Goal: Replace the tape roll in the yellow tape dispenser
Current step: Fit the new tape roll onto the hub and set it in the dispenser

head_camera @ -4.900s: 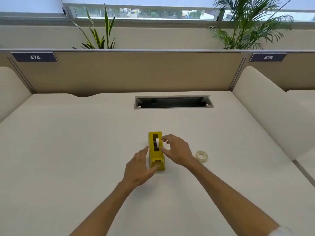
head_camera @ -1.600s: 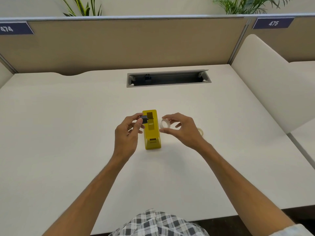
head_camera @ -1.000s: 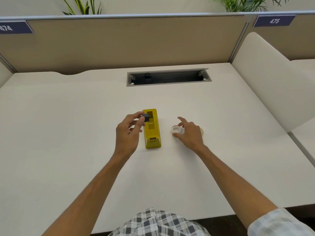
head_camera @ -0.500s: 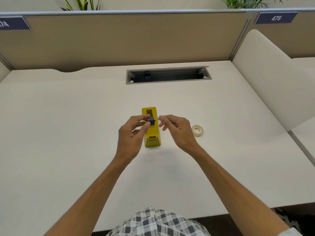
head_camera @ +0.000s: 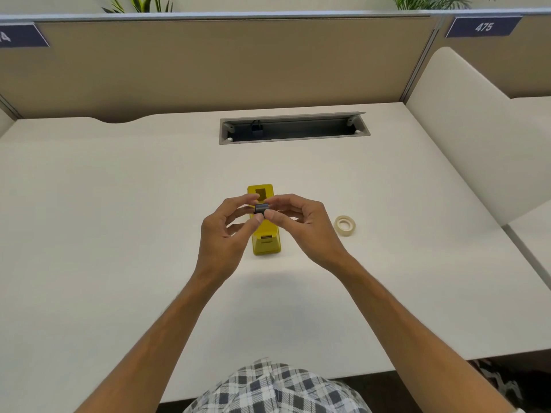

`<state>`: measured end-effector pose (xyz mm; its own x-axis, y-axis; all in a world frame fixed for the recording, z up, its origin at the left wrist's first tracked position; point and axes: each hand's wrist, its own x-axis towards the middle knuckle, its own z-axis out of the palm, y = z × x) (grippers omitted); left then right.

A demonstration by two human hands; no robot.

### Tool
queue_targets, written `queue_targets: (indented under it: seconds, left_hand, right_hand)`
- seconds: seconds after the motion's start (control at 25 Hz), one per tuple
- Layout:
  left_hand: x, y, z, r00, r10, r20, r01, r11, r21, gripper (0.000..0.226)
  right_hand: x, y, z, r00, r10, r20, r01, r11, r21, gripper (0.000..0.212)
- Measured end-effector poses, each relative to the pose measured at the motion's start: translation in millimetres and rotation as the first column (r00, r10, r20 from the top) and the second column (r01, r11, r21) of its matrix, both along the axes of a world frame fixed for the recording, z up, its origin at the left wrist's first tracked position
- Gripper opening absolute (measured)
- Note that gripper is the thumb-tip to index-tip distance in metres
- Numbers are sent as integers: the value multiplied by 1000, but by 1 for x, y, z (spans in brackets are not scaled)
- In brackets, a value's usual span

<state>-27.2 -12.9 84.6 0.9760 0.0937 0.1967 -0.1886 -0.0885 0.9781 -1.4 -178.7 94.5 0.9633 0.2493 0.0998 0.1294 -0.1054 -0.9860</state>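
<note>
Both hands meet above the yellow tape dispenser [head_camera: 266,239], which lies on the pale worktop [head_camera: 119,234] with its roll bay open: the left hand [head_camera: 222,234] and the right hand [head_camera: 304,226] each pinch a small dark spool [head_camera: 261,208] between thumb and fingertips, one hand on either end. The dispenser sits directly under and between the hands, its near end showing below them. A pale tape roll [head_camera: 345,225] lies flat on the worktop near the right hand, untouched.
</note>
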Motion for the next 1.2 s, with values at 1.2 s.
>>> queue_targets:
  seconds: [1.2]
  left_hand:
    - [-1, -3, -7, 978, -8, -210, 4, 1000, -21, 27]
  right_hand:
    - [51, -123, -99, 976, -175, 131, 179, 293, -939, 50]
